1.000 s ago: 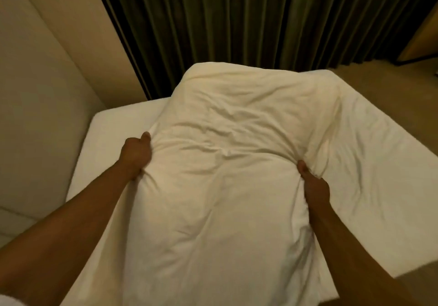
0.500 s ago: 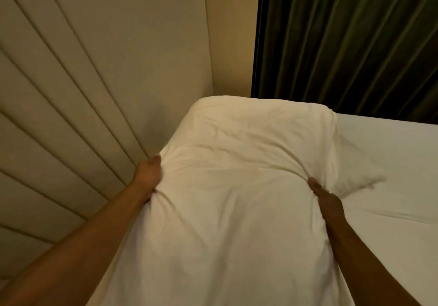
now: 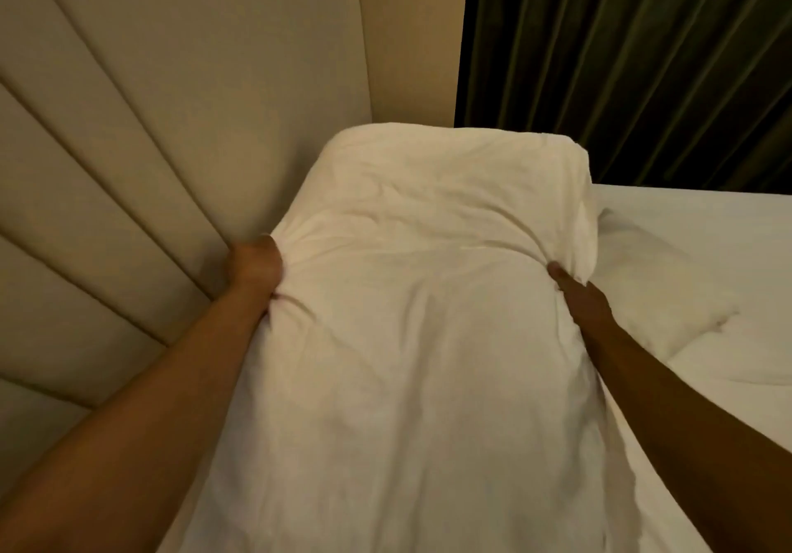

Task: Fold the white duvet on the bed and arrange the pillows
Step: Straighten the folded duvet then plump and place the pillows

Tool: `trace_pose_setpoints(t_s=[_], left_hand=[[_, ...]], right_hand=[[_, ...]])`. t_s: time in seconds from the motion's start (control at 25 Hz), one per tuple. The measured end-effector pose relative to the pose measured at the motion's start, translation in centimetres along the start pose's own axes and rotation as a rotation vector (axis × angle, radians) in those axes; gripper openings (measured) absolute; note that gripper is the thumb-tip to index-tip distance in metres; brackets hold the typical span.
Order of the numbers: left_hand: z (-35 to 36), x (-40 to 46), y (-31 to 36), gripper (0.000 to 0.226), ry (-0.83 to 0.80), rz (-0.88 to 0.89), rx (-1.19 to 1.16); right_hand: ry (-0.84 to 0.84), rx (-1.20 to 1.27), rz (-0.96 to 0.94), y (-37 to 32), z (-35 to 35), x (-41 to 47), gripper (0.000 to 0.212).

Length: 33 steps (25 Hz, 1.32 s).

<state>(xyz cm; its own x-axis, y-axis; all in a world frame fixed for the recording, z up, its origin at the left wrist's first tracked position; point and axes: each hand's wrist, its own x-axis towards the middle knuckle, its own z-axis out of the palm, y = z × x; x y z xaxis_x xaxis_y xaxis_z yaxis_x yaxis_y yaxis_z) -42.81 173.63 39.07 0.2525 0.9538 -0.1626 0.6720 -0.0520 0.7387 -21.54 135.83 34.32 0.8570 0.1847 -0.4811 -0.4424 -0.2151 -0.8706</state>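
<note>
A large white pillow (image 3: 428,295) fills the middle of the view, held up lengthwise in front of me, its far end near the headboard and curtain. My left hand (image 3: 253,267) grips its left edge, fingers buried in the fabric. On the right edge my right hand (image 3: 576,291) pinches the cover, thumb on top. A second white pillow (image 3: 655,291) lies flat on the bed to the right, partly hidden behind the held one. The duvet cannot be told apart from the white bedding (image 3: 728,359).
A padded beige headboard (image 3: 128,166) with slanting seams covers the left side, close to my left hand. A beige wall strip (image 3: 411,38) and dark green curtains (image 3: 643,59) stand behind the bed.
The view swung left from the bed's far corner and floor to the headboard. The pillow moved with both hands toward the headboard; both grips stayed the same.
</note>
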Motion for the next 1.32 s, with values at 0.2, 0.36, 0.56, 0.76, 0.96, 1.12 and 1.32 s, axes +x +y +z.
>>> trace_pose_setpoints(t_s=[0.2, 0.36, 0.56, 0.76, 0.96, 1.12, 1.32], left_hand=[[7.9, -2.2, -5.5, 0.068, -0.153, 0.342, 0.516], [15.0, -8.7, -14.6, 0.089, -0.570, 0.436, 0.865], [16.5, -11.8, -21.3, 0.108, -0.468, 0.562, 0.946], [16.6, -13.7, -23.9, 0.112, -0.435, 0.625, 0.988], [17.2, -18.7, -26.4, 0.113, -0.561, 0.612, 0.990], [19.3, -22.0, -24.6, 0.098, -0.612, 0.695, 0.902], [25.1, -25.7, -19.7, 0.083, -0.588, 0.878, 0.814]], right_hand=[[-0.230, -0.346, 0.112, 4.1, 3.8, 2.1, 0.094], [-0.331, -0.839, 0.093, 13.8, 6.0, 2.3, 0.100], [-0.319, -1.080, 0.000, 20.6, 5.6, 2.2, 0.105], [-0.248, -1.098, -0.127, 24.3, 5.0, 1.0, 0.100], [-0.227, -1.110, -0.122, 29.3, 1.9, -2.1, 0.100], [-0.171, -0.895, -0.163, 29.0, -1.0, -2.3, 0.086], [0.207, -0.648, -0.077, 28.7, -5.0, -0.7, 0.060]])
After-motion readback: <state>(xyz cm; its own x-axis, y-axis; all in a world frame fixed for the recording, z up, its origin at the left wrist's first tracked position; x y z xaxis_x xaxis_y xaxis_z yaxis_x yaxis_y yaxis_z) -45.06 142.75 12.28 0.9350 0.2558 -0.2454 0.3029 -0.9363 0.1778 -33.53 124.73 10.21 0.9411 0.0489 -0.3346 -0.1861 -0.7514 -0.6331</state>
